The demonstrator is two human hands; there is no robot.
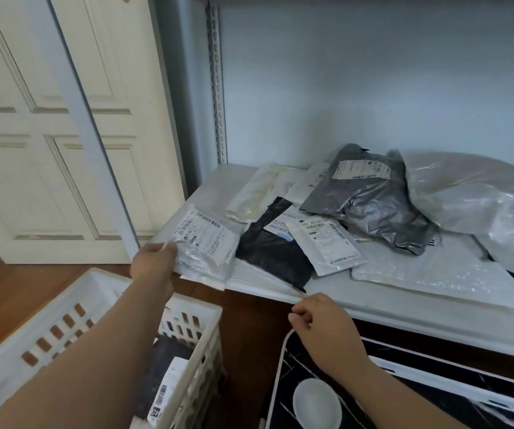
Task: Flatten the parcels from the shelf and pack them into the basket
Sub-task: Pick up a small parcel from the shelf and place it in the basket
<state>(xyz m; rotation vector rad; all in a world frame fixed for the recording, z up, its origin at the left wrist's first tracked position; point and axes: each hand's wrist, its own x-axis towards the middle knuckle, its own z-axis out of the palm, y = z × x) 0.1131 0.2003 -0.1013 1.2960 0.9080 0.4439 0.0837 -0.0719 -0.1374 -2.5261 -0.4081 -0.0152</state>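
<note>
Far left I've got a cream panelled door [32,134], wood floor under it. Below that the white basket [48,320] sits on the floor, slotted walls, w/ a dark parcel [169,376] inside at its right end, white label facing up.

My left hand [153,261] reaches over the basket to the shelf's front left corner. It grips the clear parcel [206,246] by the near left edge: fingers curled round that edge, the tips hidden under the bag, so I can't tell how far under they go. The parcel lies mostly flat, label up, its near edge overhanging the shelf [435,317] lip, just above the basket.

Next right, a black parcel [274,249] lies flat on the shelf, touching the clear one, w/ a white labelled parcel [327,243] overlapping its right side. Behind them, a cream parcel [255,193].

My right hand [324,323] hangs just in front of the shelf edge, below the black parcel, apart from all parcels. Fingers curled in; thumb and forefinger seem to pinch a thin white cord [280,360], but that's small and I can't be sure.

Further right: a crumpled grey parcel [370,196] lying partly on a flat bubble mailer [435,274], then a big puffy translucent parcel [478,193] at the far right.
</note>
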